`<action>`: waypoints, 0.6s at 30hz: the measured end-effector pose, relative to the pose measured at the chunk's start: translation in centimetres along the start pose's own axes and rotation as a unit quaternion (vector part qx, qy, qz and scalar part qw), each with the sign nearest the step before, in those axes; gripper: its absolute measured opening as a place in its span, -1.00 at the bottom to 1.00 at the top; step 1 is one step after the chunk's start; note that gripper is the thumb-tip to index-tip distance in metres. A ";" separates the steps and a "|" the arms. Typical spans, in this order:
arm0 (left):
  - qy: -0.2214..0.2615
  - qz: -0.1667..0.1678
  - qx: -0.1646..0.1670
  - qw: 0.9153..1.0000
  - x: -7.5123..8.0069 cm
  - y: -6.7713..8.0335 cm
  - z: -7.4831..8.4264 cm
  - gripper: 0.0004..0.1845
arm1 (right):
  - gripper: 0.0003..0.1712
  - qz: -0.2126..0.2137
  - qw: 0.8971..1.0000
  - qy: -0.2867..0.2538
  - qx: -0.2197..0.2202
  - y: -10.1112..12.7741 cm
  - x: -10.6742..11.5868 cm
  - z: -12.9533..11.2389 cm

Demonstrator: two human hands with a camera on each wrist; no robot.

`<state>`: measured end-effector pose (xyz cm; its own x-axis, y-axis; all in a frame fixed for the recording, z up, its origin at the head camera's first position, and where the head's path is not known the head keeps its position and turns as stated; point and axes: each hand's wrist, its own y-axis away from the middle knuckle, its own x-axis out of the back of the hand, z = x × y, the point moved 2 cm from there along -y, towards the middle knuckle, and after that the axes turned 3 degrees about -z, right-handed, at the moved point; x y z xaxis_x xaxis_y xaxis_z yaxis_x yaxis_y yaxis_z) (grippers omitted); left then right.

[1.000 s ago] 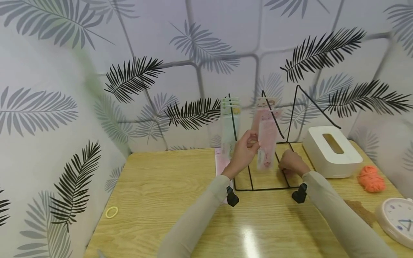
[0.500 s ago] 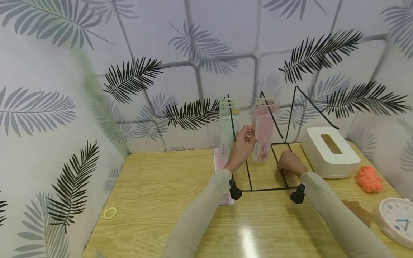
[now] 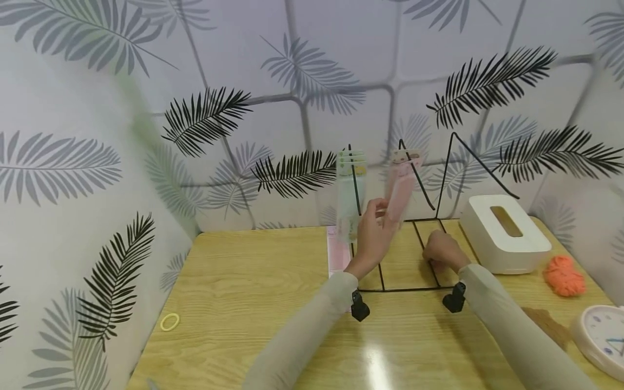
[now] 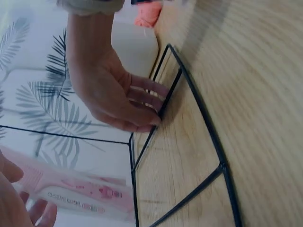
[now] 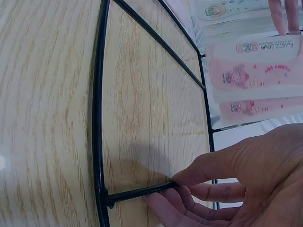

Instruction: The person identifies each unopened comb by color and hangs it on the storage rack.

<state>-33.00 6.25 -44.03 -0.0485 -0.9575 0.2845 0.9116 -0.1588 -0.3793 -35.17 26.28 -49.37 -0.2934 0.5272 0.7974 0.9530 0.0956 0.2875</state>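
Observation:
A black wire display rack [image 3: 408,281] stands on the wooden table [image 3: 244,292]. My left hand [image 3: 382,212] pinches the lower part of a pink comb package [image 3: 402,189], whose top sits at the rack's middle hook. Green packages [image 3: 349,189] hang on the left hook. My right hand [image 3: 440,254] holds a bar of the rack's base, thumb above and fingers below [image 5: 208,191]. In the left wrist view those fingers [image 4: 142,111] lie on the wire and the pink package [image 4: 80,191] shows at the lower left.
A pink package [image 3: 336,253] lies flat on the table left of the rack. A white tissue box [image 3: 504,233], orange yarn [image 3: 564,275] and a clock [image 3: 600,338] are to the right. A yellow rubber band [image 3: 169,322] lies near the left edge. Patterned walls close in behind and to the left.
My left hand has raised the pink package, so its lower end sits higher and tilts toward the hook. My right hand stays on the rack's base.

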 end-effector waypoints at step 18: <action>-0.051 -0.086 -0.005 0.995 2.2 5.2 -0.1 -0.85 | -0.67 -0.005 1.000 0.006 -0.019 -0.4 -0.1 0.5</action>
<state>-28.39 3.25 -45.49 -0.1618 -0.8862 0.4341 0.8895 -0.3215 -0.3248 -35.48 26.64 -49.88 -0.3035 0.5166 0.8006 0.9466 0.0679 0.3150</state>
